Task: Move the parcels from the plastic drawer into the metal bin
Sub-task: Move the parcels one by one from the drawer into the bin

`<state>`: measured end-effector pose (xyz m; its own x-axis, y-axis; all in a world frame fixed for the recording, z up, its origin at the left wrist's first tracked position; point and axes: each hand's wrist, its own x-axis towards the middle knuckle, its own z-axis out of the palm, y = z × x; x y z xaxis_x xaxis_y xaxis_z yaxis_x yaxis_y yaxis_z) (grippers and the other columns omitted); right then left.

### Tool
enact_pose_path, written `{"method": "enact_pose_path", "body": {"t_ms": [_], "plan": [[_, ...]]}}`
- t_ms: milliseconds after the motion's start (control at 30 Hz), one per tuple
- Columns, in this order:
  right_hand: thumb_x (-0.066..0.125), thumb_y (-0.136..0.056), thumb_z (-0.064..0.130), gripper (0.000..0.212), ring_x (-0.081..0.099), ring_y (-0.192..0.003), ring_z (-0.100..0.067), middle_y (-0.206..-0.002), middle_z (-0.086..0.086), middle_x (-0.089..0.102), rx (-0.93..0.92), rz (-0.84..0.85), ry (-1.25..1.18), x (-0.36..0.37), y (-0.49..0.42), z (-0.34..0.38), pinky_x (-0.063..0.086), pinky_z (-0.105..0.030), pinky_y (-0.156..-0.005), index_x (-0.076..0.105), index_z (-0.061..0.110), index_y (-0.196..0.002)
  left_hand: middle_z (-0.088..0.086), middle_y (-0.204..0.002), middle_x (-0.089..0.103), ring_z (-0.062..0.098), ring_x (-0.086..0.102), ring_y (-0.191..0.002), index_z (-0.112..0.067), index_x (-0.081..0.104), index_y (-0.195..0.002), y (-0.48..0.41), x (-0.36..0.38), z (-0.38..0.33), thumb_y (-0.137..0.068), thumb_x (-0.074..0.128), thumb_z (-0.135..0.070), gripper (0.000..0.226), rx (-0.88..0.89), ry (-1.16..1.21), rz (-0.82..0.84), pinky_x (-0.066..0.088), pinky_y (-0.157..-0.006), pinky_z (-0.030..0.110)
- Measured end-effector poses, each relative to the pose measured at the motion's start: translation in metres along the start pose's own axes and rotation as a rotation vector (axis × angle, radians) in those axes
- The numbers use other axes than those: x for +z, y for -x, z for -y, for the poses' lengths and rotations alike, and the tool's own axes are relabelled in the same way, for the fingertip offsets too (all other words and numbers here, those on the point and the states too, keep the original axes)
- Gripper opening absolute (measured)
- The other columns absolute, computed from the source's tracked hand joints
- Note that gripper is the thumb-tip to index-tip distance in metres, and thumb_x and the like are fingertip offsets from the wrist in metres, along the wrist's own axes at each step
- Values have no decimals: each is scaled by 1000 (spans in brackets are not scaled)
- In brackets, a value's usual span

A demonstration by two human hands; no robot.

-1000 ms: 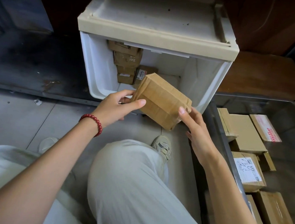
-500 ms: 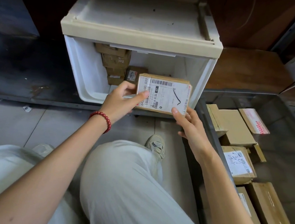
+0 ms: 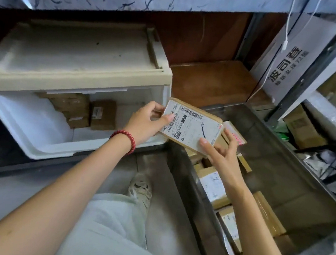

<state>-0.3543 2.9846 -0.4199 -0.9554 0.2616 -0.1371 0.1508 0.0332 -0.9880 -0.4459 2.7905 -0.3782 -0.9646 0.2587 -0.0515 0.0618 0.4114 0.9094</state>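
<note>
While both hands, left hand [image 3: 146,122] and right hand [image 3: 221,153], pinch the labelled parcel [image 3: 192,126] above the metal bin [image 3: 285,163] rim, you lower it onto a bare patch beside the binned parcels [image 3: 213,183].

Both hands hold one parcel [image 3: 191,126], label side up, above the near-left corner of the metal bin [image 3: 298,164]. Left hand [image 3: 146,122] grips the parcel's left edge, thumb on the label. Right hand [image 3: 221,153] grips the lower right corner. Several parcels lie in the bin below. The plastic drawer [image 3: 35,132] stands open to the left, more boxes stacked at its back. A red bead bracelet [image 3: 124,140] sits on the left wrist.
</note>
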Motion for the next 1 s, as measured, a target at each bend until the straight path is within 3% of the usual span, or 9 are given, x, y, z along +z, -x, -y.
{"method": "enact_pose_path", "body": {"t_ms": [67, 133, 300, 400, 533, 667, 767, 933, 1000], "plan": [[69, -80, 38, 78, 67, -90, 4, -107, 16, 64, -1, -44, -11, -24, 1, 0, 54, -17, -75, 22, 32, -142, -2, -112, 66, 15, 62, -103, -21, 55, -106, -9, 27, -11, -90, 61, -37, 23, 21, -52, 66, 53, -89, 35], [67, -86, 31, 65, 68, -87, 2, -107, 11, 61, 30, -110, -70, -46, 1, -1, 55, -14, -68, 26, 35, -137, -4, -112, 66, 13, 62, -103, -20, 58, -111, -18, 55, -18, -90, 61, -37, 27, 46, -83, 120, 51, -88, 31], [71, -81, 40, 68, 68, -96, -9, -114, 8, 61, 140, -298, -150, -99, 2, -24, 56, -30, -83, 38, 27, -140, -5, -119, 63, 11, 58, -108, -21, 59, -123, -40, 123, -26, -90, 61, -38, 37, 146, -265, 196, 46, -95, 30], [75, -73, 50, 72, 69, -99, -14, -118, 3, 65, 235, -409, -180, -128, 2, -49, 54, -41, -93, 45, 27, -134, -11, -108, 61, 11, 59, -102, -26, 54, -118, -45, 170, -23, -88, 65, -35, 33, 158, -201, 227, 49, -94, 34], [74, -77, 49, 58, 68, -100, -19, -117, -1, 66, 356, -575, -246, -158, -6, -80, 52, -44, -95, 44, 31, -123, -5, -119, 60, 12, 58, -105, -22, 48, -121, -57, 226, -19, -85, 69, -29, 42, 163, -248, 336, 48, -96, 33], [68, -86, 43, 65, 62, -106, -22, -125, -5, 59, 497, -682, -288, -165, -17, -107, 50, -44, -98, 37, 18, -138, -5, -128, 56, 16, 56, -110, -22, 46, -127, -74, 267, -10, -88, 65, -34, 46, 181, -427, 444, 41, -89, 22], [65, -88, 41, 66, 56, -111, -23, -131, -8, 54, 578, -739, -283, -161, -26, -129, 45, -40, -101, 34, 13, -139, -1, -133, 50, 19, 53, -117, -22, 46, -129, -81, 289, 10, -87, 65, -37, 48, 186, -521, 475, 39, -95, 27], [67, -83, 49, 82, 53, -120, -31, -138, -8, 49, 641, -777, -282, -155, -38, -158, 46, -49, -102, 20, 28, -147, 0, -131, 45, 18, 50, -118, -23, 44, -131, -88, 306, 37, -87, 66, -35, 51, 172, -536, 481, 39, -99, 32], [69, -72, 59, 94, 54, -121, -31, -140, -5, 50, 622, -758, -256, -153, -40, -160, 47, -51, -100, 16, 38, -147, -3, -130, 48, 18, 47, -120, -28, 45, -129, -90, 307, 41, -87, 63, -40, 47, 217, -621, 448, 38, -100, 36]]}}
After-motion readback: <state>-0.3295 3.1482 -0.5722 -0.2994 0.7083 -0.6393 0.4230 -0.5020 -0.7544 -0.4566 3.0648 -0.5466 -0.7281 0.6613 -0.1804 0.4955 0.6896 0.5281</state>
